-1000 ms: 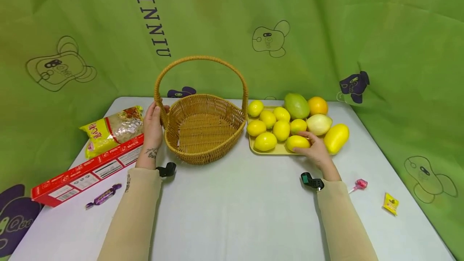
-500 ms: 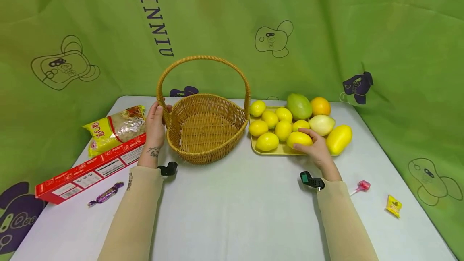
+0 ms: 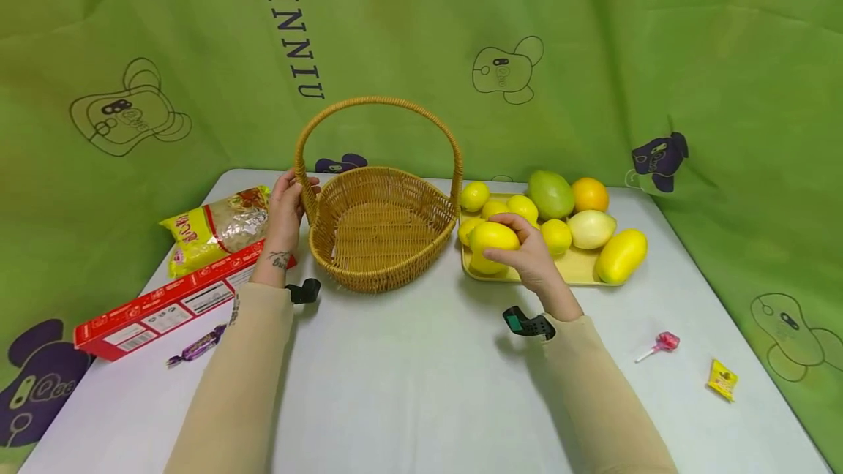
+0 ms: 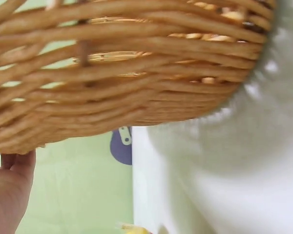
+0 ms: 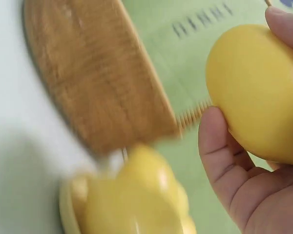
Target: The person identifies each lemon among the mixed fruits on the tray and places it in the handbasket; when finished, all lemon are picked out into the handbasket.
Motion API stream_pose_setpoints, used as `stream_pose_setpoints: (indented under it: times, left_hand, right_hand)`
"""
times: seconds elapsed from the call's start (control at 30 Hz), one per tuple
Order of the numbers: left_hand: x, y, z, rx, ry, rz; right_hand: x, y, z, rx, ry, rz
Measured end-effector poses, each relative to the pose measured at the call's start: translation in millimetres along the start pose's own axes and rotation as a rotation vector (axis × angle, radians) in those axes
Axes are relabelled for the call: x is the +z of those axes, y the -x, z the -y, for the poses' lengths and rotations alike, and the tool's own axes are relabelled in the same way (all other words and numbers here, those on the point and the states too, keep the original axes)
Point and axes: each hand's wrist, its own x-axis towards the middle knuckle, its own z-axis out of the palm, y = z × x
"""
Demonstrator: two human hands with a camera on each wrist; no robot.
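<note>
Over the near left corner of the tray, as the head view shows it, the right hand holds a lemon. Its grip is closed on the fruit, thumb on the near side and fingers on the far side; the right wrist view shows this lemon apart from the blurred yellow fruit on the tray. Another lemon lies partly hidden just under it, and more sit close together on the tray behind the hand. At the tray's back right are a green mango and an orange, with a pale fruit in front of them and a long yellow fruit at the right end. Just left of the tray stands the basket, upright on the white worktop, its handle arching above it. The left hand grips the basket at the handle's left foot, fingertips showing past it. Beside that arm lie a bag, a red box touching or nearly touching it, and a purple sweet. Near the right sleeve lie a lollipop and a yellow sweet.
</note>
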Motion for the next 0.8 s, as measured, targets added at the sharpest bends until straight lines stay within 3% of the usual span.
stream_pose_setpoints:
  times: [0.33,0.5,0.63,0.8]
  left_hand:
    - [-0.9,-6.9,-2.0,0.008,0.027,0.039]
    - [-1.9,-6.9,0.1,0.014,0.044,0.035]
    - [-2.4,-6.7,0.7,0.010,0.023,0.022]
    - [-2.6,-5.7,-0.4,0.005,-0.024,0.018]
  right_hand:
    - [87,-38,18,-0.094,0.055,0.181]
    - [126,-52,25,-0.098,0.182,0.275]
    - [150,-60,26,-0.108,0.266,0.342]
    - [168,-63,25,-0.111,0.315,0.368]
